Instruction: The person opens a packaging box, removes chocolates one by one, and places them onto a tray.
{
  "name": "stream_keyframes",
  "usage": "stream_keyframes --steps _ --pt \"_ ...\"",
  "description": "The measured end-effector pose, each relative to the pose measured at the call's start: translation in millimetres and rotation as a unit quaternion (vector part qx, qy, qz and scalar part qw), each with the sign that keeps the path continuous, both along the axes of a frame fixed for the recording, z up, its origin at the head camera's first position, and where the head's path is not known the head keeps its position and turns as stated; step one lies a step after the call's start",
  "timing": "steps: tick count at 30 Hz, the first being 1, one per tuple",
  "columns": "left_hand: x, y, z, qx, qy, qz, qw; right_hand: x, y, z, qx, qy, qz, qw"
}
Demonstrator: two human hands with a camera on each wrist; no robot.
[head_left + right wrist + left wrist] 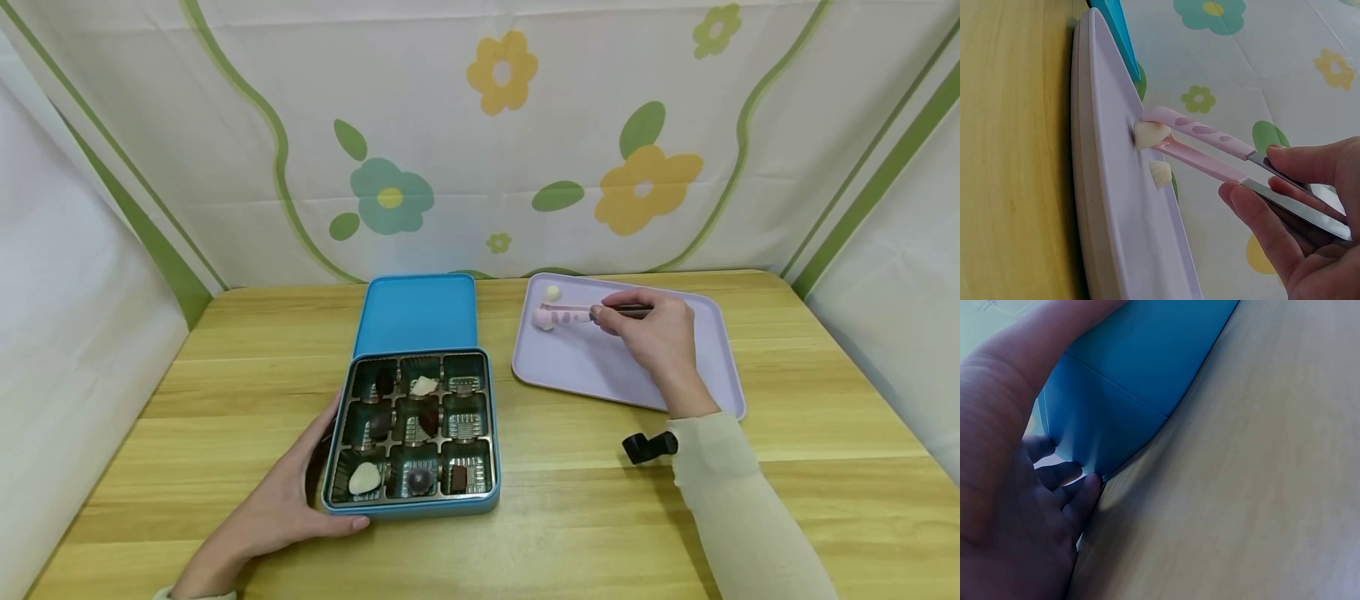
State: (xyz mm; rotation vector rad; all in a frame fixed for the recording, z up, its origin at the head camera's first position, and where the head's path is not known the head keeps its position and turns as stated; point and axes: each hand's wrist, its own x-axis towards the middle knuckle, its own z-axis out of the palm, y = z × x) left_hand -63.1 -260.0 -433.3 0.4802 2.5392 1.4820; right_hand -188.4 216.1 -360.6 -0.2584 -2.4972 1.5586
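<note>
My right hand (pixel 666 340) holds pink-tipped tongs (pixel 564 317) by their metal handles, over the lilac tray (pixel 622 367). In the right wrist view the tong tips stand around a white chocolate (pixel 1149 134) on the tray. A second, ridged white chocolate (pixel 1160 174) lies close by. My left hand (pixel 281 504) grips the near left corner of a blue tin (pixel 472 507), thumb along the front and fingers at the left side. Inside the tin, a dark divided liner holds white chocolates (pixel 364 478) and dark ones (pixel 420 480), with a small brown square (pixel 459 477) at the near right.
A blue lid (pixel 417 315) lies flat behind the tin, its near edge at the tin's back. A small black object (pixel 649 447) shows beside my right sleeve. The wooden table (pixel 570 517) ends at a flower-patterned cloth (pixel 465 167) at the back.
</note>
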Motion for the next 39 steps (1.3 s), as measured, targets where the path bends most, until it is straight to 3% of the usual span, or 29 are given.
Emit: stream_keyframes --steps 9,19,27,34,39 --pt "0.4 0.2 0.2 -0.003 -0.001 0.001 1.0 2.6 0.9 5.0 -0.017 0.0 -0.011 0.9998" --pt "1.6 2.3 2.6 -0.008 0.005 0.0 1.0 -1.0 4.8 3.9 -0.074 0.01 -0.008 0.9972" --pt "0.9 2.9 3.6 -0.005 0.013 -0.004 0.9999 -1.6 8.7 3.8 -0.06 0.003 -0.006 0.9982" --pt "0.1 3.1 4.3 0.0 0.016 -0.003 0.9999 0.9 10.6 7.2 0.012 -0.008 0.019 0.9997" --pt "0.4 2.9 3.5 0.0 0.012 -0.002 0.9999 -1.5 8.9 4.2 -0.031 -0.001 0.024 0.9992"
